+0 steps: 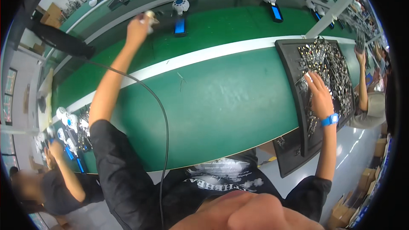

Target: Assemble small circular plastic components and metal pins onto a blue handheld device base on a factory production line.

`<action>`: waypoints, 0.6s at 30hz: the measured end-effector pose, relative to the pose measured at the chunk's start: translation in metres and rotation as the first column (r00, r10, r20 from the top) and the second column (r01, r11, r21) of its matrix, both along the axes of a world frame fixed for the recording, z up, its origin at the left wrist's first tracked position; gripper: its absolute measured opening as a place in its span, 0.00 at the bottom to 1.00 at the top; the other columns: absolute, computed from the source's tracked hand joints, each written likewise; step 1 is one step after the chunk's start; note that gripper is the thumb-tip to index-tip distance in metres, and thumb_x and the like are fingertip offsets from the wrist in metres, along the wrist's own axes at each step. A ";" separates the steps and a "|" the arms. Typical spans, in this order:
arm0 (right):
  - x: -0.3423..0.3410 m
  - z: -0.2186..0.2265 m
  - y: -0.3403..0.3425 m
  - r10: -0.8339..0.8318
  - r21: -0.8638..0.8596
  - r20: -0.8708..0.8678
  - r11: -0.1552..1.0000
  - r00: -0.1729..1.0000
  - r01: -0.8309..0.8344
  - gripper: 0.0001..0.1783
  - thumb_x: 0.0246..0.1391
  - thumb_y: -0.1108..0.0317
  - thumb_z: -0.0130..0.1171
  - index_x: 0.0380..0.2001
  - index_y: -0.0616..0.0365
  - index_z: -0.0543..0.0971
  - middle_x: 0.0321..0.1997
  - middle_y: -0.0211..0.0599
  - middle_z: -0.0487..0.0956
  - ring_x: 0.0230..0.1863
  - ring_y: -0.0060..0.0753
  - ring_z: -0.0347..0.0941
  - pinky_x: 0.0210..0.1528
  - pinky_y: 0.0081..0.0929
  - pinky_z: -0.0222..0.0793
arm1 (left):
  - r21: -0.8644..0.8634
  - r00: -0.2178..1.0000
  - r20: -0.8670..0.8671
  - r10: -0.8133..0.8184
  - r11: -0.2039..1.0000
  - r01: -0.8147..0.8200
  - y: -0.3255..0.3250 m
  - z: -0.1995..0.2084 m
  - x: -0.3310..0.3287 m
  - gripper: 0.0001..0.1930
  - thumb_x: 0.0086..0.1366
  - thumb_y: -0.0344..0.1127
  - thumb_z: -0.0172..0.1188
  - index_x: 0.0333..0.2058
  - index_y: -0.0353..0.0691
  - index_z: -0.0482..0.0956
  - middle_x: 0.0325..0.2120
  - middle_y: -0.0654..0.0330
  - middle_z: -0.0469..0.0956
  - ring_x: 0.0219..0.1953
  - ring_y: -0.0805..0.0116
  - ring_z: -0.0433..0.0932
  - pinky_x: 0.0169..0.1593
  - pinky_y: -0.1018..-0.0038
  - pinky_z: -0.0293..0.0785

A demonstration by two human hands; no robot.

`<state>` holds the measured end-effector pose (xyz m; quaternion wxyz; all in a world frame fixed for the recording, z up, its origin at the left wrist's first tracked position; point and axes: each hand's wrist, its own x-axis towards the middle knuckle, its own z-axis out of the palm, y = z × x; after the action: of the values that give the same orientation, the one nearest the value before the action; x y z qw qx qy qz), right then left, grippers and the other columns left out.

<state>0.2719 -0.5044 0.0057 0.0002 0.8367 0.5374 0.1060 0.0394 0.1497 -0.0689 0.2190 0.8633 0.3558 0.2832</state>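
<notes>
My left hand point(138, 27) is stretched far out over the dark conveyor belt point(221, 4) and closed on a small pale part point(150, 17), next to a white round device point(180, 5) with a blue panel. My right hand point(318, 94) lies flat, fingers spread, on the heap of small metal parts point(330, 59) in the black tray point(287, 64) at my right. A blue band point(329, 120) is on that wrist.
A green worktable point(221, 106) with a white stripe lies before me. A black cable point(164, 119) hangs across it. More white devices ride the belt. A person on the lower left point(55, 179) and another on the right point(368, 98) work nearby. Cardboard boxes point(347, 213) stand at the lower right.
</notes>
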 end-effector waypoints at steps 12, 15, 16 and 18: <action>0.019 -0.013 0.011 0.082 -0.069 -0.040 0.994 0.996 -0.084 0.35 0.46 0.87 0.52 0.62 0.59 0.74 0.58 0.45 0.78 0.60 0.52 0.73 0.62 0.46 0.69 | -0.049 0.984 -0.023 -0.178 0.983 0.177 -0.046 -0.005 0.074 0.35 0.66 0.50 0.63 0.65 0.38 0.66 0.52 0.46 0.79 0.50 0.53 0.81 0.53 0.59 0.77; 0.019 -0.011 0.008 0.027 0.126 -0.079 0.992 0.996 -0.017 0.34 0.48 0.87 0.51 0.62 0.59 0.74 0.55 0.48 0.79 0.56 0.53 0.74 0.60 0.43 0.71 | -0.160 0.977 0.021 -0.214 0.964 0.214 -0.111 0.008 0.078 0.35 0.65 0.45 0.65 0.64 0.34 0.65 0.48 0.44 0.83 0.48 0.54 0.83 0.51 0.63 0.78; 0.015 -0.013 0.013 0.019 0.126 -0.085 0.992 0.996 -0.008 0.34 0.48 0.87 0.51 0.62 0.59 0.74 0.55 0.48 0.79 0.56 0.53 0.74 0.60 0.43 0.71 | -0.315 0.957 0.137 -0.256 0.905 0.287 -0.135 0.012 0.074 0.34 0.65 0.43 0.65 0.64 0.33 0.65 0.46 0.45 0.83 0.46 0.55 0.84 0.50 0.64 0.79; -0.007 -0.021 0.037 0.098 0.432 -0.243 0.902 0.965 0.017 0.35 0.49 0.88 0.53 0.63 0.59 0.73 0.49 0.46 0.79 0.49 0.50 0.77 0.52 0.40 0.76 | -0.460 0.908 0.238 -0.345 0.783 0.419 -0.184 0.014 0.063 0.32 0.64 0.38 0.65 0.65 0.35 0.65 0.45 0.45 0.84 0.44 0.58 0.84 0.49 0.66 0.79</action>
<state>0.2645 -0.4678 -0.0151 -0.2570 0.8111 0.5134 0.1120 0.1025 -0.0342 -0.0544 0.5130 0.8081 0.2179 0.1907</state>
